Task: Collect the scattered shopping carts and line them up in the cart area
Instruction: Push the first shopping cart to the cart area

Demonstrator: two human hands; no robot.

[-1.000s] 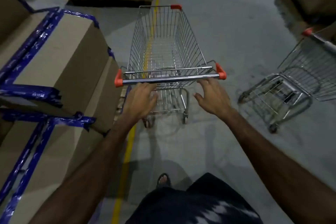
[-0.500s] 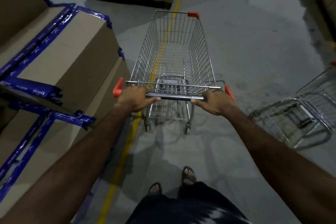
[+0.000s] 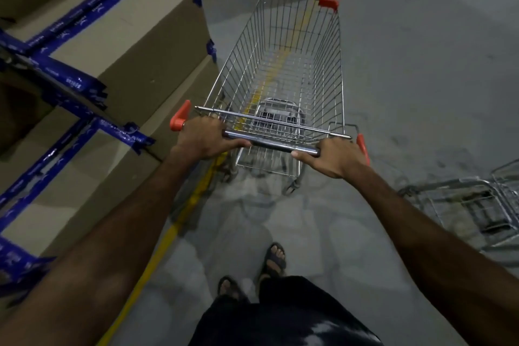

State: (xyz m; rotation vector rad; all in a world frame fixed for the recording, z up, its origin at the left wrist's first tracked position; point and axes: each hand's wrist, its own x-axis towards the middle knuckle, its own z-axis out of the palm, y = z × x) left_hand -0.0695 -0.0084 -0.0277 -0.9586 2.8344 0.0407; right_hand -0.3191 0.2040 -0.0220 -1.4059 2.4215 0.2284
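the wire shopping cart (image 3: 283, 73) is stood on the grey floor (image 3: 421, 64), astride a yellow floor line (image 3: 157, 250) — its handle bar (image 3: 271, 143) is gripped by the left hand (image 3: 205, 137) and the right hand (image 3: 334, 157), fingers curled round it. taped cardboard boxes (image 3: 120, 45) are stacked just left; a second cart (image 3: 483, 205) is seen near right, partly cut off.

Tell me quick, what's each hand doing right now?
Left hand: closed around the cart handle.
Right hand: closed around the same handle.
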